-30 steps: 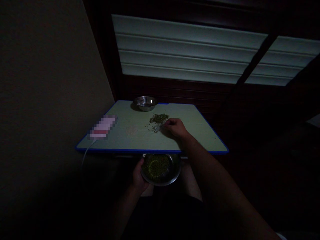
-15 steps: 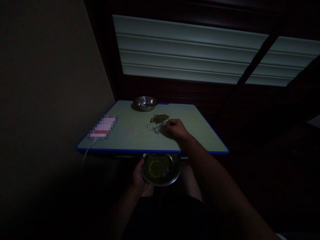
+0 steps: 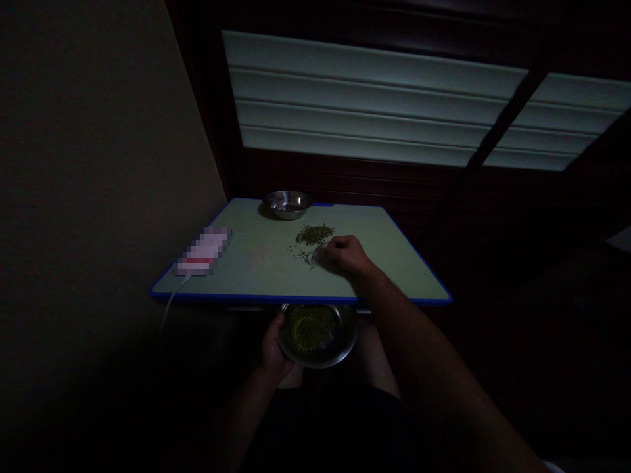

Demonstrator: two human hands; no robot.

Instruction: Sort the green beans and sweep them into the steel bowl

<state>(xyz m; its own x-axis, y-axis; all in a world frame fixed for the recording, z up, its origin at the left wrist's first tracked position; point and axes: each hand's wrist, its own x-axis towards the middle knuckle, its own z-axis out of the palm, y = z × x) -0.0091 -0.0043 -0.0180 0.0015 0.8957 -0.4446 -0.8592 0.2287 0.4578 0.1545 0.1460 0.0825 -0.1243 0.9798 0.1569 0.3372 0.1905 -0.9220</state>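
Observation:
My left hand [image 3: 273, 349] grips the rim of a steel bowl [image 3: 340, 348] full of green beans, held just below the near edge of the small table [image 3: 384, 230]. My right hand [image 3: 346, 254] rests on the tabletop with its fingers curled together beside a small pile of green beans [image 3: 313, 233]. A few loose beans [image 3: 302, 251] lie scattered just left of its fingertips. Whether the fingers pinch anything is too dark to tell.
A second steel bowl [image 3: 286, 202] stands at the far edge of the blue-rimmed table. A blurred flat device [image 3: 203, 251] with a white cable [image 3: 170, 302] lies at the left. A faint pale patch [image 3: 259, 256] shows mid-table. A wall stands on the left, louvred panels behind.
My right hand's fingers have shifted slightly among the loose beans. The left hand and its bowl have stayed put.

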